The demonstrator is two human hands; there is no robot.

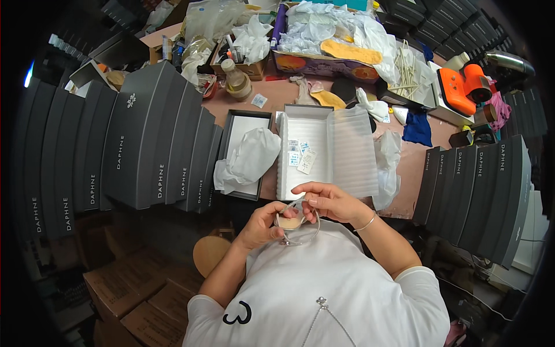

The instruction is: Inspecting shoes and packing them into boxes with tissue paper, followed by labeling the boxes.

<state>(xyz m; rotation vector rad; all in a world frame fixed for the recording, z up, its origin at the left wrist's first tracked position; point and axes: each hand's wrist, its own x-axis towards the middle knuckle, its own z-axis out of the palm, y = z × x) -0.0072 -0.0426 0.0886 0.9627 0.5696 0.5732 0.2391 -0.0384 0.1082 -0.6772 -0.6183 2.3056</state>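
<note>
You hold a pale, strappy shoe (291, 222) in front of your chest, just off the near edge of the pinkish surface (413, 168). Your left hand (261, 226) has its fingers clamped on the shoe's side, thumb toward you. Your right hand (334, 203) has its fingers closed on the thin strap (317, 226), with the index finger reaching out past it toward the left. The strap stands up in a loop between your hands, and a bracelet (365, 223) sits on your right wrist.

Straight ahead of you lies an open box (306, 124) with a white inside; a foam sheet (352, 151) spreads over its right side, and small packets (293, 159) and a paper tag (306, 162) lie in it. Just to its left, a dark-edged tray (245, 124) bears a crumpled white paper bundle (248, 157). More white paper (386, 165) lies to the right of the foam.

Tall rows of dark boxes (139, 147) stand at your left, with another row at your right. Farther back you have a purple carton (315, 65) heaped with white paper, a yellow insole (351, 52) on top, a bottle (233, 74), thin sticks (408, 72), a blue cloth (417, 128) and an orange tool (455, 91).
</note>
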